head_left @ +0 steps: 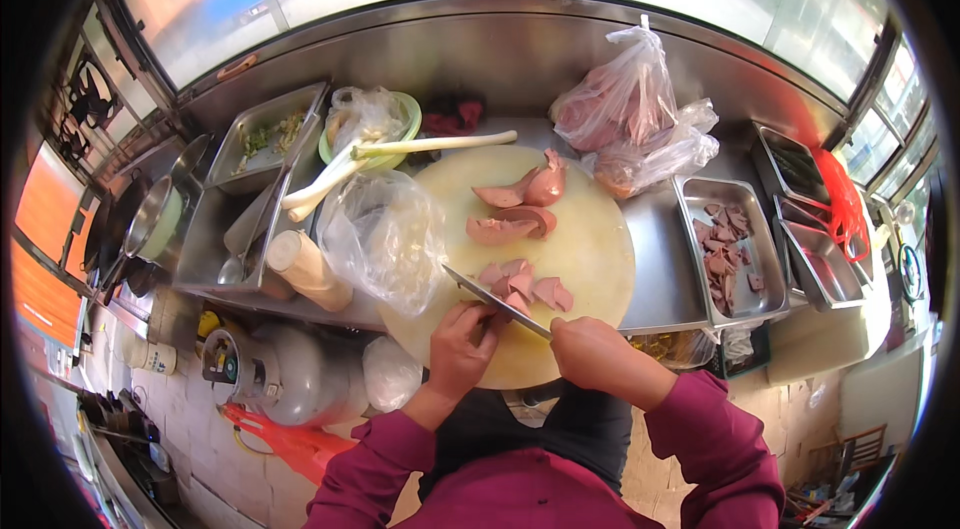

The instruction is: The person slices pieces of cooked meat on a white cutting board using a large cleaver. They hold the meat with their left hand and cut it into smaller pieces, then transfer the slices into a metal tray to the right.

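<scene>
My right hand [592,352] grips the handle of a kitchen knife [499,302], whose blade slants up and to the left over a round cutting board [600,259]. Just below the blade, my left hand [461,345] presses with bent fingers on a piece of meat that is mostly hidden. Thin slices of cooked meat, perhaps liver [529,283], lie beyond the blade. Farther back on the board rest larger pieces of the same meat [517,223], with more chunks [536,184] behind them. An empty-looking clear plastic bag [386,236] overlaps the board's left side.
Right of the board stands a steel tray [757,304] of cut meat, with smaller steel pans [821,266] beyond. Tied plastic bags [630,93] sit at the back. Leeks [427,146] reach over the board's edge from a green bowl [411,116]. A gas cylinder [300,371] stands below.
</scene>
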Demonstrator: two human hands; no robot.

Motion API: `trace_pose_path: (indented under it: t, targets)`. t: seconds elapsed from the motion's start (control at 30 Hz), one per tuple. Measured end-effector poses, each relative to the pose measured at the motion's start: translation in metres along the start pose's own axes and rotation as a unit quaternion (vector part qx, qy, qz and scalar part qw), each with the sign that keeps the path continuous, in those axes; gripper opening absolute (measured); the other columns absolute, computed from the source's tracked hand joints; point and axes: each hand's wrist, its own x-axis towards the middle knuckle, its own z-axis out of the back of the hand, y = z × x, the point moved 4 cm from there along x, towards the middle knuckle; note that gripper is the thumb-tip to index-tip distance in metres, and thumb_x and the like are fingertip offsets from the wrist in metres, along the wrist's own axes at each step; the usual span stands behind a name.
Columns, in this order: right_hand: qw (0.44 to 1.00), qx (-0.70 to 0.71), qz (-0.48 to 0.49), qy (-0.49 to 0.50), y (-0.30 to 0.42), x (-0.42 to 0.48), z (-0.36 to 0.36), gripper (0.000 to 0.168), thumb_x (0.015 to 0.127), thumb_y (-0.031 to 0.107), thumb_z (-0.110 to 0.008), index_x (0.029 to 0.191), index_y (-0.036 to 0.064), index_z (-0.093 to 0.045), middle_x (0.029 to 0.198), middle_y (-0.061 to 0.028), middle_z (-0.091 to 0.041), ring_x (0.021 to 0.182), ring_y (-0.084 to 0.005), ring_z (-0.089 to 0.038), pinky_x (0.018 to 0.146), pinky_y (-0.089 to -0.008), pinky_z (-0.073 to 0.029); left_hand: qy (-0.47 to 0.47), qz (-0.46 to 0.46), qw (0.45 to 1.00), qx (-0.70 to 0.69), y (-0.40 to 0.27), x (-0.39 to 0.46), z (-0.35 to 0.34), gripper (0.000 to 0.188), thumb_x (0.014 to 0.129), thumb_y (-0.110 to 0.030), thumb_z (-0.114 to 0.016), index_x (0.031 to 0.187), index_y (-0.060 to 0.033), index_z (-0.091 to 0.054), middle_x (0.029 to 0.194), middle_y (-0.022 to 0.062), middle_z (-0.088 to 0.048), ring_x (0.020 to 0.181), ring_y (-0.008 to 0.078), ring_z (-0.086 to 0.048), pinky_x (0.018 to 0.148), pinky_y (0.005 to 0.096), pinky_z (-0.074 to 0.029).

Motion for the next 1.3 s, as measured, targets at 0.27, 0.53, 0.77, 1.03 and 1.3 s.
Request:
trace_pose_path:
  t: [0.27, 0.53, 0.77, 1.03, 1.3]
  targets:
    - [0.997, 0.043, -0.007, -0.057, 0.008, -0.022, 0.022, 0.015, 0.095, 0.011, -0.061, 0.089, -0.002, -0.059, 0.071, -0.0251, -0.067, 0.072, -0.0458, -0.069, 0.067, -0.0558, -0.055, -0.04, -0.021, 0.998, 0.035, 0.0, -0.003, 0.004, 0.023, 0.087, 0.0, -0.079, 0.109, -0.0008, -0.073, 0.107, 0.0164, -0.072, 0.09, 0.0324, -0.074, 0.08, 0.038, -0.06]
    - [1.0, 0.011, -0.014, 0.004, 0.009, -0.056, 0.041, 0.016, 0.097, 0.011, -0.061, 0.09, -0.003, -0.057, 0.069, -0.0245, -0.066, 0.067, -0.0489, -0.067, 0.065, -0.0576, -0.054, -0.023, 0.008, 1.0, 0.002, 0.004, -0.008, 0.003, 0.027, 0.085, 0.003, -0.078, 0.111, -0.0003, -0.072, 0.108, 0.0159, -0.072, 0.091, 0.0319, -0.075, 0.08, 0.0383, -0.06]
    - [1.0, 0.008, 0.015, -0.001, 0.003, -0.003, 0.0, 0.011, 0.092, 0.008, -0.061, 0.092, -0.003, -0.059, 0.076, -0.0265, -0.069, 0.076, -0.0477, -0.07, 0.07, -0.0556, -0.055, -0.006, 0.019, 1.0, 0.005, -0.002, -0.001, 0.002, 0.018, 0.089, 0.001, -0.078, 0.107, 0.0007, -0.074, 0.102, 0.0146, -0.073, 0.089, 0.03, -0.076, 0.079, 0.0377, -0.06]
    - [0.999, 0.045, -0.003, -0.026, 0.01, -0.028, 0.022, 0.013, 0.096, 0.01, -0.06, 0.092, -0.002, -0.055, 0.072, -0.025, -0.066, 0.071, -0.0468, -0.068, 0.066, -0.0573, -0.053, -0.041, 0.008, 0.999, 0.019, -0.002, -0.004, 0.006, 0.024, 0.085, -0.002, -0.08, 0.108, -0.0005, -0.073, 0.105, 0.0143, -0.071, 0.087, 0.0302, -0.074, 0.079, 0.0374, -0.06]
    - [0.999, 0.028, -0.025, 0.032, 0.012, -0.055, 0.041, 0.015, 0.096, 0.01, -0.062, 0.092, -0.003, -0.055, 0.072, -0.026, -0.067, 0.073, -0.0474, -0.069, 0.066, -0.0566, -0.053, -0.026, 0.026, 0.999, -0.005, 0.001, -0.006, 0.005, 0.022, 0.086, -0.001, -0.08, 0.107, -0.0006, -0.073, 0.101, 0.0138, -0.071, 0.085, 0.0286, -0.073, 0.077, 0.0356, -0.06]
